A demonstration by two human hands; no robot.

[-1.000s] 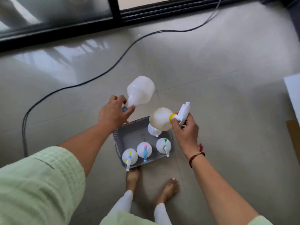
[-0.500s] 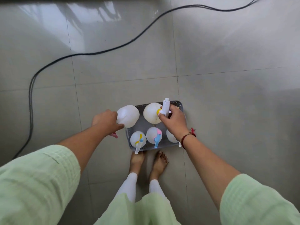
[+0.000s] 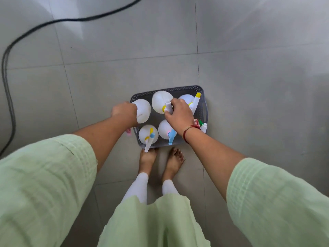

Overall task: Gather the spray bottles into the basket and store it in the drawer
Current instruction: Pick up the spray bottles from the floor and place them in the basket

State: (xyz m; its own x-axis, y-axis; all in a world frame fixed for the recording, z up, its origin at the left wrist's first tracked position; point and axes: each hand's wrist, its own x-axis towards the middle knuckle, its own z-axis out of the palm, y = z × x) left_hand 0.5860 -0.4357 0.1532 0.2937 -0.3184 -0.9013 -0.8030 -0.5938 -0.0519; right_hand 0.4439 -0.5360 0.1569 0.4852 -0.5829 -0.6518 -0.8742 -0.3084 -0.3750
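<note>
A grey perforated basket (image 3: 203,91) sits on the tiled floor just ahead of my bare feet. It holds several white spray bottles. My left hand (image 3: 124,112) grips a white bottle (image 3: 143,110) at the basket's back left; its pink trigger pokes out below my wrist. My right hand (image 3: 179,114) is closed on the sprayer head of a yellow-collared bottle (image 3: 160,101) at the back middle. A yellow-nozzle bottle (image 3: 193,102) stands at the back right. In the front row stand a yellow-and-blue trigger bottle (image 3: 148,135) and a blue trigger bottle (image 3: 166,130); a green-trigger one is mostly hidden by my wrist.
A black cable (image 3: 10,90) curves over the floor at the left and far side. My feet (image 3: 160,159) stand right against the basket's near edge. Grey floor tiles (image 3: 249,86) lie all around. No drawer is in view.
Both hands came down with their bottles into the basket's back row. The view tilted down and the basket now lies closer to my feet.
</note>
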